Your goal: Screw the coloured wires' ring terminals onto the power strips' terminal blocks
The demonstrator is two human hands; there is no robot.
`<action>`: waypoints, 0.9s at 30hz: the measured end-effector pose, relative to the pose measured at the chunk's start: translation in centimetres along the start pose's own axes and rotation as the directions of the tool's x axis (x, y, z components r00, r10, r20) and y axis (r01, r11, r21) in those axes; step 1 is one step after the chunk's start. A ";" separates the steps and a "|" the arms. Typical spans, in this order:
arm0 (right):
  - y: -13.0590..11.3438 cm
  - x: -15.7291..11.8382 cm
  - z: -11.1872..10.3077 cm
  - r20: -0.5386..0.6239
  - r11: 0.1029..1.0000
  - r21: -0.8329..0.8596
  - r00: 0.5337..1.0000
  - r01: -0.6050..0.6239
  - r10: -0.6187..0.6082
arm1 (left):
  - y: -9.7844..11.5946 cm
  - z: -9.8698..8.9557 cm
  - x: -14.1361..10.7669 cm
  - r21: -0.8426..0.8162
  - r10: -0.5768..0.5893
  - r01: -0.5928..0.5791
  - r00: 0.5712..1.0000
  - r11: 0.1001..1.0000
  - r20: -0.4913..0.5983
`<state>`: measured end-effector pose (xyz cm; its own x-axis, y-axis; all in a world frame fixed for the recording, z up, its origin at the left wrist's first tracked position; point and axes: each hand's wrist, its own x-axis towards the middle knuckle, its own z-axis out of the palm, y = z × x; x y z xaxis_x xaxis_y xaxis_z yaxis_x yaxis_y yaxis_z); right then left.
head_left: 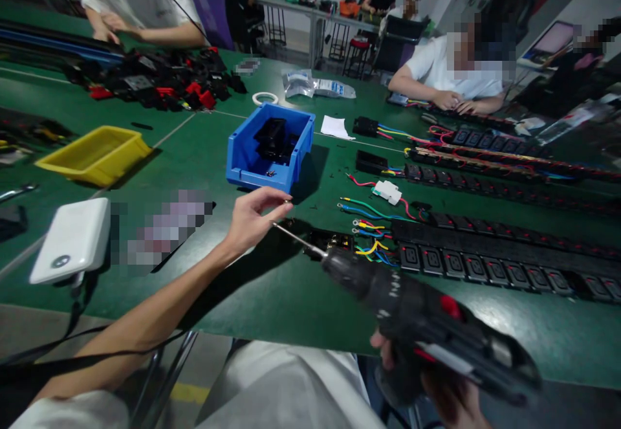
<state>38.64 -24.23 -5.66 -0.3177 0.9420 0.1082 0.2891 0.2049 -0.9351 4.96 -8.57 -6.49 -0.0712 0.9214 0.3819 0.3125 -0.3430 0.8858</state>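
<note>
My right hand (453,395) is wrapped round the grip of a black and red cordless drill (412,316). Its long thin bit points left, the tip just below my left fingers. My left hand (252,219) is closed in a pinch, with what looks like a small screw at the fingertips, mostly hidden. Just beyond it stands a blue bin (237,157) with black parts and a few small screws inside. Under the drill's front lies an open black terminal box (334,241). Coloured wires with ring lugs (371,231) run from beside it to a black socket strip (456,264).
More socket strips (490,189) lie along the right. At left are a yellow bin (97,157), a white power bank (72,241) with a cable and a blurred-out flat object (169,225). A heap of black and red parts (150,79) lies farther back. Co-workers sit across the table.
</note>
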 end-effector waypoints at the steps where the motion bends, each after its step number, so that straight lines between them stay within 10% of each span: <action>1: 0.2 -0.3 -0.7 -0.031 0.998 0.055 0.999 -0.019 0.021 | 0.1 0.4 -0.3 0.009 0.028 -0.028 0.996 1.000 0.080; 8: 1.4 -0.3 -4.6 -0.229 0.919 0.351 0.935 -0.179 0.269 | 1.9 3.4 -1.2 0.007 0.171 -0.195 0.877 0.981 0.449; 27: 1.8 -0.4 -2.3 -0.234 0.713 0.590 0.765 -0.379 0.600 | 1.7 7.3 1.4 -0.202 -0.081 0.208 0.861 0.957 0.501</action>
<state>41.39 -23.60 -6.61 0.1422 0.9056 -0.3996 -0.2069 -0.3676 -0.9067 12.30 -6.48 -6.39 0.3882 0.9131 0.1247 0.0931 -0.1735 0.9804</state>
